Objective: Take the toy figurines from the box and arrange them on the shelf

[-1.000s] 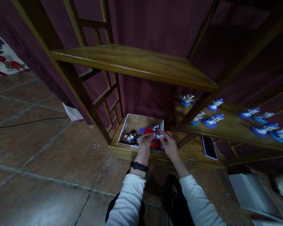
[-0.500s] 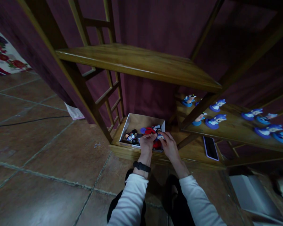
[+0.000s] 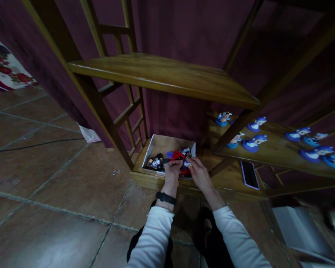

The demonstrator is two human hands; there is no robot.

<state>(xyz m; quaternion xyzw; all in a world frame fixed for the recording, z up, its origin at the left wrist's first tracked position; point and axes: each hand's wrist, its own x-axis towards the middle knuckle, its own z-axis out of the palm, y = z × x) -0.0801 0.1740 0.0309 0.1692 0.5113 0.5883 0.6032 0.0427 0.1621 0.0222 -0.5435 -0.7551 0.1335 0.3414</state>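
A shallow white cardboard box (image 3: pixel 172 140) with a brown inside sits on the low wooden shelf. Small figurines (image 3: pixel 156 162) in black, white and red lie jumbled in its left part, with red pieces (image 3: pixel 178 155) towards the right. My right hand (image 3: pixel 198 172), over the box's front right corner, has its fingers closed on a small blue-and-white figurine (image 3: pixel 187 163). Close beside it, my left hand (image 3: pixel 172 171) is pinched, fingertips pointing at that figurine. What the left fingers hold is hidden.
A wooden shelf board (image 3: pixel 162 74) juts out above the box. To the right, several figurines on blue and purple bases (image 3: pixel 254 143) stand on another shelf, and a phone (image 3: pixel 249 175) lies below them. A grey-white box (image 3: pixel 301 230) is on the floor at right.
Both hands stay over the box with small finger shifts. The figurine at the right fingertips has moved slightly left and tilted. The view has shifted very slightly.
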